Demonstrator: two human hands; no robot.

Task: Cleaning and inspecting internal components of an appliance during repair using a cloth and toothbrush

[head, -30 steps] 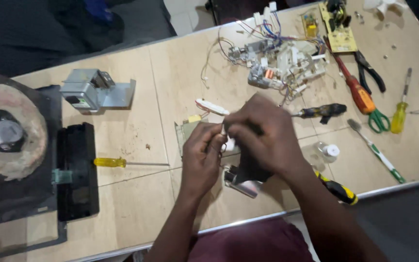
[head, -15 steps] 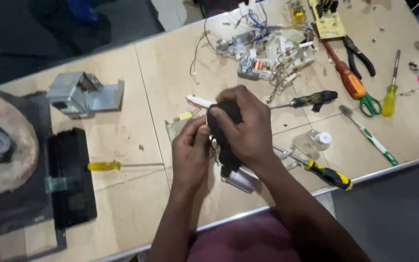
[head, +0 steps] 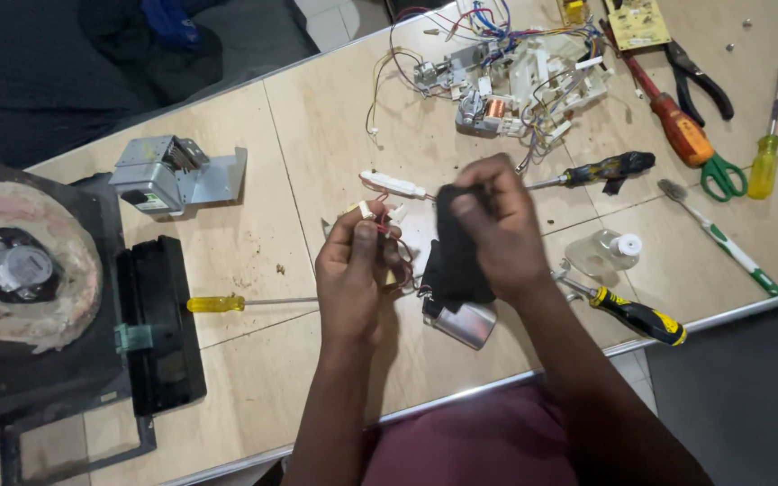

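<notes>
Mid-disassembly — wires not yet freed, near front counter edge.
Left hand (head: 353,270) pinched shut on red wires (head: 398,247); right hand (head: 495,229) clenched around black cloth (head: 452,261) over silver capacitor (head: 463,322) — stripped parts (head: 506,85) lie at far edge.

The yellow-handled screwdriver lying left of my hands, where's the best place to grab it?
Grip the yellow handle of the screwdriver, coming down from above. It lies flat with its thin shaft pointing toward your left hand, and the handle is the thick end with bare table around it.
</notes>
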